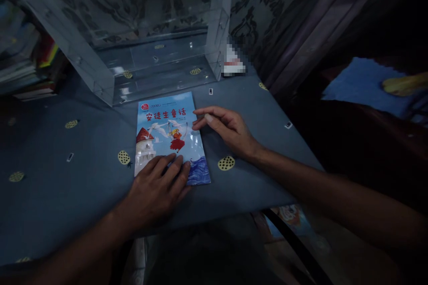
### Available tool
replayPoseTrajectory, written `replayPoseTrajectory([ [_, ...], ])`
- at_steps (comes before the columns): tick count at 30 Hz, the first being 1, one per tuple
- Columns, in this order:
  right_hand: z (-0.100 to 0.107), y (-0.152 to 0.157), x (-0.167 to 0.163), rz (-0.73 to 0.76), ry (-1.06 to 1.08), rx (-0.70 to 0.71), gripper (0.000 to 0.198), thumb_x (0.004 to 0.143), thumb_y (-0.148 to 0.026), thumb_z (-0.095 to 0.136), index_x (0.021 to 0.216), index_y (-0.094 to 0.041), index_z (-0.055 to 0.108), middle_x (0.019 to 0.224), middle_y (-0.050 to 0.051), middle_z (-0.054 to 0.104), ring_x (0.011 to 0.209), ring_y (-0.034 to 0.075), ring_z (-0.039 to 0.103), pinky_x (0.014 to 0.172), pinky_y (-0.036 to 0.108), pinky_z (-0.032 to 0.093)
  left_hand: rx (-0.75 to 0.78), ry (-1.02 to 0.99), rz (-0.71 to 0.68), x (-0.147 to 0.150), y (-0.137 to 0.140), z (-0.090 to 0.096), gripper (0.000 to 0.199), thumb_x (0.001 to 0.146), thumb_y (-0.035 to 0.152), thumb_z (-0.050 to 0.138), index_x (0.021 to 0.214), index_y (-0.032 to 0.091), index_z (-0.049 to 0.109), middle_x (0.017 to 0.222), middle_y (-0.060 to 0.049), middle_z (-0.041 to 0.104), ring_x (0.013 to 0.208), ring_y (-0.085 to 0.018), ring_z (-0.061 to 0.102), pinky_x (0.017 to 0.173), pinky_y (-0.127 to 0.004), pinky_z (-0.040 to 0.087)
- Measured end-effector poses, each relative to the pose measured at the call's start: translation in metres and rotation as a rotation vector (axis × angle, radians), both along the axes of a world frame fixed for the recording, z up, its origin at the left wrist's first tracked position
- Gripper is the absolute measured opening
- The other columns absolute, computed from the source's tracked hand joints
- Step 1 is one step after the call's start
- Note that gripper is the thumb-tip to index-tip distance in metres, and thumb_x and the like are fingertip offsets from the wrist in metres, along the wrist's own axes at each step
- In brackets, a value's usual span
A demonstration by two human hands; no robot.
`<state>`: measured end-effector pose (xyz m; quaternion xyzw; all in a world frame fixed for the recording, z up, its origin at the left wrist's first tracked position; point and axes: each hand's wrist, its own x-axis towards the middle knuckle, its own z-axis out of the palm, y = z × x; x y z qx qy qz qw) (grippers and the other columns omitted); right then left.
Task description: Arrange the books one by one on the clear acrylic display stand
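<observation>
so we've got our left grip (160, 180) loosely open on the book (167, 135), right grip (232, 132) half open at its edge, both empty

Before you, a book (179, 144) lies flat on the counter (93, 164), near its front edge. Your left hand (163, 175) lies across the book's near part; your right hand (227, 129) reaches over from the right, fingertips at the book's right edge. Just behind the book stands an open rack (105, 86). Left of the rack, other books (33, 82) are piled up; just right of its base sits a small pixelated item (234, 65).
</observation>
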<state>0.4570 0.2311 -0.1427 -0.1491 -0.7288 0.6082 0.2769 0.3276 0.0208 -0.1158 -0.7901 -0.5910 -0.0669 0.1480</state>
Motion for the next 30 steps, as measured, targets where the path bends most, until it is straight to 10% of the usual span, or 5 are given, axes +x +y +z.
replayPoseTrajectory([
  [11,-0.013,0.023,-0.038,0.034,-0.133,0.699,0.038,0.095,-0.017,0.046,0.131,-0.016,0.059,0.128,0.013,0.068,0.121,0.026,0.06,0.105,0.051,0.05,0.017,-0.024,-0.008,0.001,0.001,0.003,0.03,0.1,0.029,0.055,0.12,0.009,0.065,0.113,-0.012,0.074,0.103,-0.028,0.067,0.084,-0.041,0.057],
  [30,-0.036,0.052,-0.06,-0.058,-0.172,0.783,0.042,0.098,-0.031,0.048,0.136,-0.018,0.058,0.142,0.017,0.061,0.133,0.033,0.055,0.113,0.058,0.043,-0.06,-0.276,0.263,-0.107,0.103,-0.014,0.032,0.102,0.02,0.043,0.123,0.014,0.065,0.12,-0.013,0.068,0.107,-0.026,0.061,0.096,-0.045,0.051],
])
